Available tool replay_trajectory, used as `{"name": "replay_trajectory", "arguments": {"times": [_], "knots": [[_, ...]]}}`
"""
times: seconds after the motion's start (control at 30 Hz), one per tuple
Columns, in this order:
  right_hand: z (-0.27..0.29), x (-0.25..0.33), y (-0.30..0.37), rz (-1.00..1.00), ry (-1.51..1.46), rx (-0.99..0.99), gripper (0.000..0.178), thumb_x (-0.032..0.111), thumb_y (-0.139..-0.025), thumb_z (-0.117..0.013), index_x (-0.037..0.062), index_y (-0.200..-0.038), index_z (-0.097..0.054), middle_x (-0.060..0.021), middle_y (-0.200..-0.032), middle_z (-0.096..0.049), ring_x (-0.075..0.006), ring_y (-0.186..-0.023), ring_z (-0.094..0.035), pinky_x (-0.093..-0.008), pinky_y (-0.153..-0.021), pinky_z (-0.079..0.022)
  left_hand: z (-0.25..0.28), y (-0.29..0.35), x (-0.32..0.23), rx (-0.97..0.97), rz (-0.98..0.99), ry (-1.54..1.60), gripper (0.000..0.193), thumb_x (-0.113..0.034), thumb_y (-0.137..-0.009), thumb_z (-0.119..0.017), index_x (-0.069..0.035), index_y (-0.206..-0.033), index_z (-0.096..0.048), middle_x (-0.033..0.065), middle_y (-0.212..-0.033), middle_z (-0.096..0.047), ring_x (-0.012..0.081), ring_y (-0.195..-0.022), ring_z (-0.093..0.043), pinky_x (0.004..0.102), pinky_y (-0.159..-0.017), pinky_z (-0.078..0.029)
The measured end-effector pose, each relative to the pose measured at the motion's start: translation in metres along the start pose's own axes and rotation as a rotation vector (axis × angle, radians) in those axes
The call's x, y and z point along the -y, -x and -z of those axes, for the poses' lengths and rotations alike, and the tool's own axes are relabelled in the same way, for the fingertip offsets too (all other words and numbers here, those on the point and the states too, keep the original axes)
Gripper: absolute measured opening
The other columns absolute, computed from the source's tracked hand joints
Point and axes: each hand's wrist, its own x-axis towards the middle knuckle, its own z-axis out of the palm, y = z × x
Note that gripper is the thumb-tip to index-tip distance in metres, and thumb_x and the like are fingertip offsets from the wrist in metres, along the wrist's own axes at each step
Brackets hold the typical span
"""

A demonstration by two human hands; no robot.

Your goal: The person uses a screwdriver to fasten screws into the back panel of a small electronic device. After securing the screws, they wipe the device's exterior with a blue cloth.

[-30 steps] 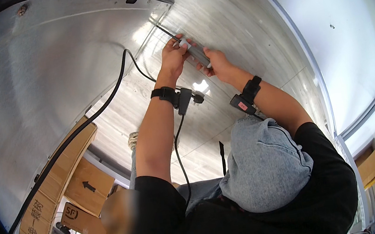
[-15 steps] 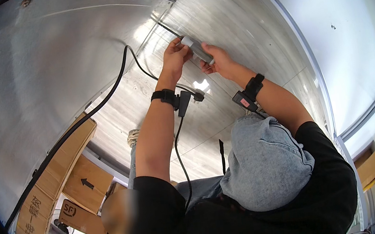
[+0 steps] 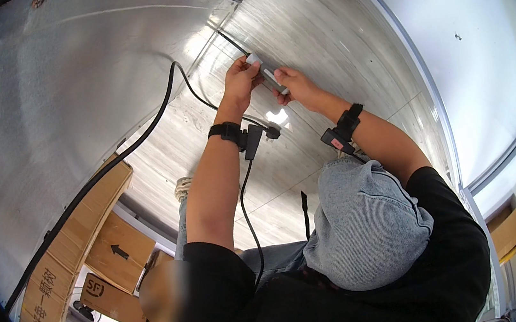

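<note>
Both my hands are stretched out in front of me and meet on a small elongated grey and black device (image 3: pixel 268 75) with a pale strip on it. My left hand (image 3: pixel 239 85) pinches its upper end. My right hand (image 3: pixel 296 89) grips its lower end with the fingertips. Each wrist carries a black strap with a small black unit, the left strap (image 3: pixel 226 131) and the right strap (image 3: pixel 344 128). A thin black cable (image 3: pixel 247 207) hangs from the left wrist unit toward my body.
A thick black cable (image 3: pixel 139 140) runs across the pale grey panel (image 3: pixel 57 102) on the left. Cardboard boxes (image 3: pixel 97 238) are stacked at the lower left. A pale wood-grain floor (image 3: pixel 292 21) lies beyond the hands. Grey fabric (image 3: pixel 369 224) covers the lower middle.
Both hands stay on the small device. They have shifted slightly to the right and down in the picture, and the right fingertips have closed in on its lower end.
</note>
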Motion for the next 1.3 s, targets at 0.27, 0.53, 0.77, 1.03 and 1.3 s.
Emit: {"name": "replay_trajectory", "arguments": {"times": [0.27,0.53,0.77,1.03,1.3], "knots": [[-0.018,0.005,-0.003,0.100,0.246,-0.179,0.038,0.034,-0.094,-0.050,0.0008,-0.112,-0.047,-0.0122,-0.086,-0.059,-0.0206,-0.066,-0.060,-0.0310,-0.058,-0.049,-0.008,-0.001,0.000,-0.131,-0.061,-0.021,0.026,-0.015,-0.087,-0.063,-0.003,-0.104,-0.048,0.0044,-0.090,-0.058,0.0148,-0.076,-0.056,0.0309,-0.071,-0.048],[-0.010,0.010,-0.009,-0.194,-0.329,-0.081,0.037,0.035,-0.093,-0.049,-0.0003,-0.099,-0.056,-0.0086,-0.076,-0.058,-0.0203,-0.064,-0.058,-0.0318,-0.058,-0.046,-0.016,0.002,-0.010,-0.050,-0.060,-0.025,0.025,-0.012,-0.091,-0.056,-0.005,-0.114,-0.052,0.0054,-0.098,-0.060,0.0147,-0.078,-0.055,0.0308,-0.069,-0.047],[-0.009,0.013,-0.012,0.004,0.204,-0.198,0.039,0.038,-0.092,-0.050,-0.0009,-0.095,-0.057,-0.0099,-0.078,-0.061,-0.0191,-0.062,-0.059,-0.0311,-0.055,-0.046,-0.009,0.000,-0.005,0.031,-0.063,0.067,0.026,-0.006,-0.091,-0.052,-0.007,-0.117,-0.053,0.0061,-0.104,-0.060,0.0165,-0.083,-0.056,0.0325,-0.073,-0.047],[-0.021,0.024,-0.002,-0.070,0.020,-0.087,0.042,0.034,-0.083,-0.066,-0.0023,-0.100,-0.054,-0.0096,-0.080,-0.060,-0.0149,-0.066,-0.058,-0.0293,-0.054,-0.044,-0.005,-0.002,-0.012,-0.089,-0.073,0.048,0.046,-0.007,-0.085,-0.060,-0.007,-0.127,-0.042,0.0046,-0.097,-0.056,0.0156,-0.080,-0.054,0.0346,-0.077,-0.045],[-0.031,0.025,-0.003,-0.020,0.168,-0.176,0.039,0.035,-0.090,-0.055,-0.0006,-0.106,-0.050,-0.0080,-0.079,-0.057,-0.0155,-0.062,-0.056,-0.0302,-0.054,-0.044,0.023,-0.015,-0.046,-0.075,-0.207,0.109,0.058,-0.001,-0.082,-0.054,-0.004,-0.134,-0.030,0.0068,-0.122,-0.044,0.0223,-0.104,-0.051,0.0412,-0.089,-0.042]]}}
